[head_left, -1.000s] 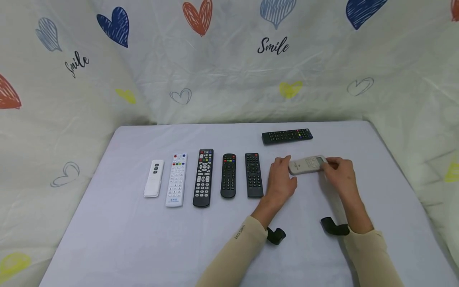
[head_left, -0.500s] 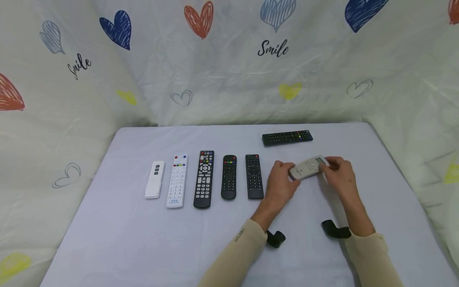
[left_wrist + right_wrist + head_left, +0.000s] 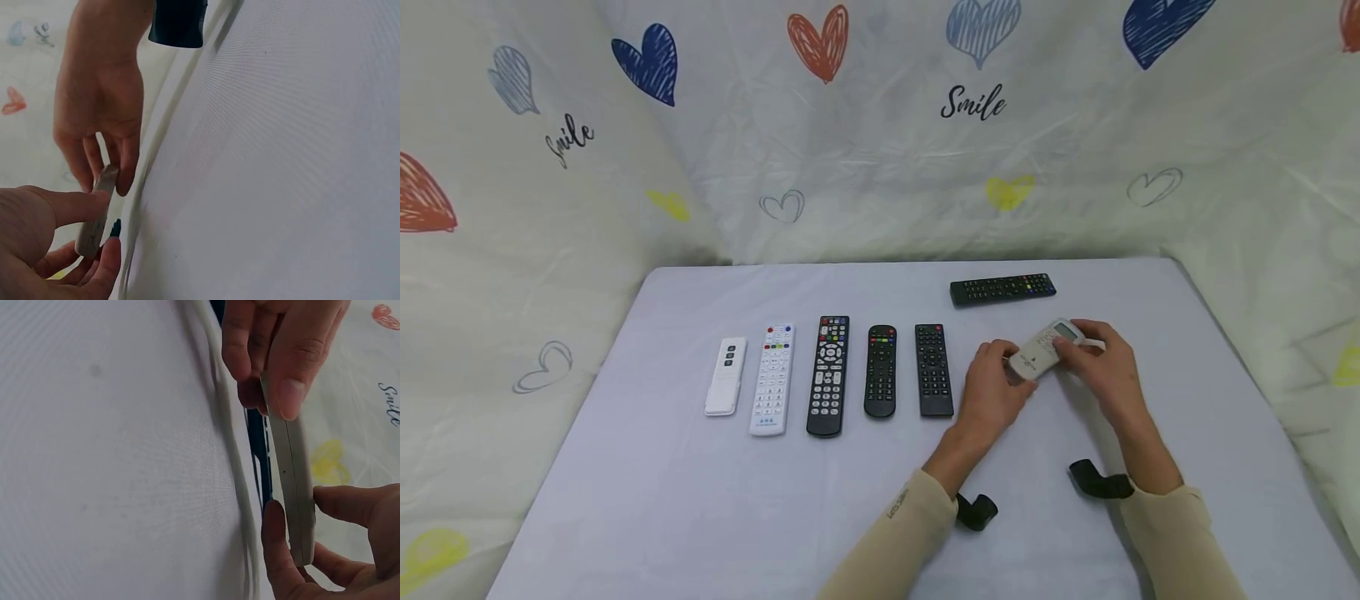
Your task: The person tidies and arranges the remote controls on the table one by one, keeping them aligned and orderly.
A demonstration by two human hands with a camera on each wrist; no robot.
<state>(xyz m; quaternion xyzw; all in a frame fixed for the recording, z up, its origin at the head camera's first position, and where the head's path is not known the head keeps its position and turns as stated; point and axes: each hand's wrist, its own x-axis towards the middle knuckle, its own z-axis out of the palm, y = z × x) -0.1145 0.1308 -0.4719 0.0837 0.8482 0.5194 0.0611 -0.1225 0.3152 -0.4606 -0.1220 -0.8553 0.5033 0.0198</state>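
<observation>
While two hands (image 3: 992, 392) grip one remote (image 3: 1043, 350), six lie.

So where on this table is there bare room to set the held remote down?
Bare cloth shows right of the right hand, and along the near edge below the row of five remotes. It is crowded between that row and the left hand, and by the lone black remote.

Grey remote (image 3: 292, 487) edge-on, pinched by right hand (image 3: 281, 344) and left hand (image 3: 337, 550).
</observation>
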